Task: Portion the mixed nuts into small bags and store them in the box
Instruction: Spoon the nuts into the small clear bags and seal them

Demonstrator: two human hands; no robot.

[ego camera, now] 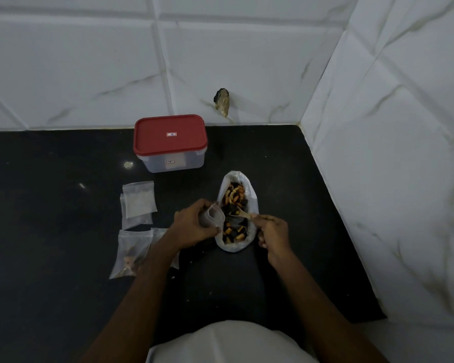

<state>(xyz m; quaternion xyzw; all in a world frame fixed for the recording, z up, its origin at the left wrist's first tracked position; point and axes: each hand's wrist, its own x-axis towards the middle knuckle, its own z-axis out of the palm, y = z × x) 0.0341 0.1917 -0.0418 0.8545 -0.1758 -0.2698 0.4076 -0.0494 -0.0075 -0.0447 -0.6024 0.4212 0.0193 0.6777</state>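
My left hand [194,224] grips open bag [213,215]; my right hand [273,235] pinches spoon [238,213] over nuts [233,196]; lidded box [169,142] at 11 o'clock on counter [50,205].

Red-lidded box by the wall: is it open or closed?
Closed. Its red lid sits flat across the whole top of the clear box, no gap showing.

left hand [194,226] sat mid-frame, fingers and thumb curled round a small bag [213,215] | right hand [273,235] just right of it, knuckles up, pinched a spoon [240,214] by the handle | both forearms were bare, ran from the bottom edge angling inward | hands close, not touching
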